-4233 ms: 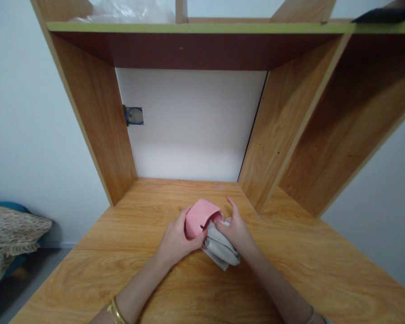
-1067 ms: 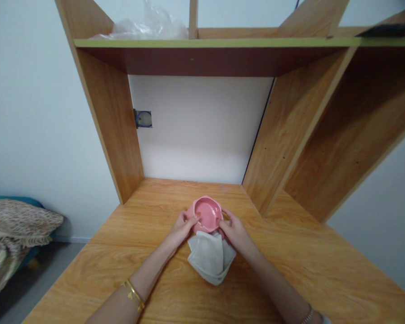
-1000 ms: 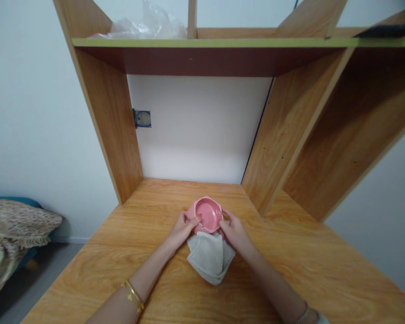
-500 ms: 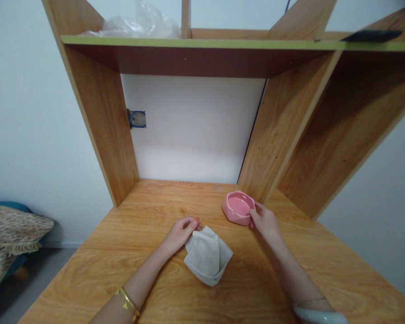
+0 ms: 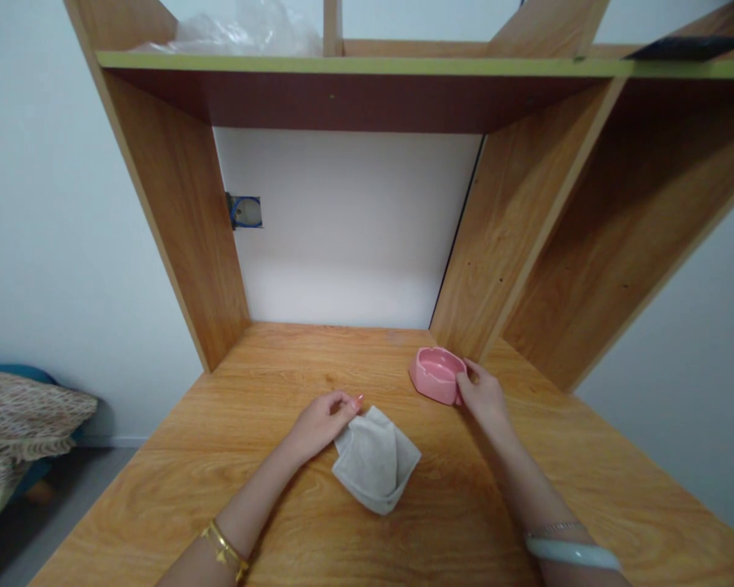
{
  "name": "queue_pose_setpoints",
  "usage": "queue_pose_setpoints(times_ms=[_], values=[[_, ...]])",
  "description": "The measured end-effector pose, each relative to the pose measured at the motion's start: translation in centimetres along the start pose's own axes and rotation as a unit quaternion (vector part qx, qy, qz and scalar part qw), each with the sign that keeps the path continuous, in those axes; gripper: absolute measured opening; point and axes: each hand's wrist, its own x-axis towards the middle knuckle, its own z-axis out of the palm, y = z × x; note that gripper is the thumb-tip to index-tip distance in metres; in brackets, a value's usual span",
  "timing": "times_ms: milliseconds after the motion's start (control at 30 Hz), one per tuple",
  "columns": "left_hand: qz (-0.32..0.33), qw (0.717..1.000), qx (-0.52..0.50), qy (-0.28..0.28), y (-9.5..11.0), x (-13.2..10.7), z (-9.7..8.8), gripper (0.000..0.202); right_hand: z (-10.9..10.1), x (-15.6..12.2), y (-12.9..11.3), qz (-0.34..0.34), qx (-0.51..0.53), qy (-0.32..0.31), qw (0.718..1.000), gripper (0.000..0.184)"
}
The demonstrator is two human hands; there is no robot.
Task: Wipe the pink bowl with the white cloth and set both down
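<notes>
A pink ashtray (image 5: 435, 386) with a faceted body and a notched rim is at the right of the desk, tilted slightly. My right hand (image 5: 483, 395) grips its right side, thumb at the rim and fingers behind. In the middle of the desk lies a folded grey cloth (image 5: 376, 461). My left hand (image 5: 325, 422) rests at the cloth's upper left corner with its fingers curled and the thumb tip against them; nothing shows between them.
The wooden desk (image 5: 294, 359) has upright side panels and a shelf (image 5: 342, 65) overhead. On that shelf are clear plastic wrap (image 5: 250, 31) and a dark flat object (image 5: 685, 47). A wall socket opening (image 5: 245, 212) shows blue wire. A patterned blanket (image 5: 30, 412) hangs at far left.
The ashtray has shifted slightly right and tilted in my right hand. My left hand has edged left a little, beside the cloth, which stays in place. The view has tipped slightly.
</notes>
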Motion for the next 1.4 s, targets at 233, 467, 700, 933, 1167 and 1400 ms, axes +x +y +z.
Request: queue_pose_setpoints(times_ms=[233,467,700,933,1167,1400], values=[[0.012,0.993,0.03,-0.112,1.6,-1.0,-1.1,0.041,-1.1,-1.5,-2.4,0.005,-0.022,0.01,1.0,0.05],[-0.012,0.986,-0.082,-0.143,2.4,-1.3,-0.3,0.029,0.6,-5.0,-6.8,-0.195,0.19,-0.211,0.939,0.038],[0.052,0.987,-0.134,-0.077,3.6,-1.2,0.3,0.029,1.8,-7.4,-8.4,-0.172,0.329,-0.4,0.838,0.043],[-0.059,0.955,-0.29,-0.012,3.0,-0.8,-0.1,0.041,1.2,-7.1,-8.5,-0.074,0.329,-0.441,0.832,0.053],[-0.086,0.938,-0.335,-0.011,1.8,-0.2,1.7,0.044,0.6,-5.1,-6.6,-0.107,0.211,-0.372,0.897,0.052],[-0.125,0.953,-0.265,-0.073,0.0,-0.4,3.3,0.045,1.3,-3.6,-4.1,-0.167,0.133,-0.303,0.929,0.031]])
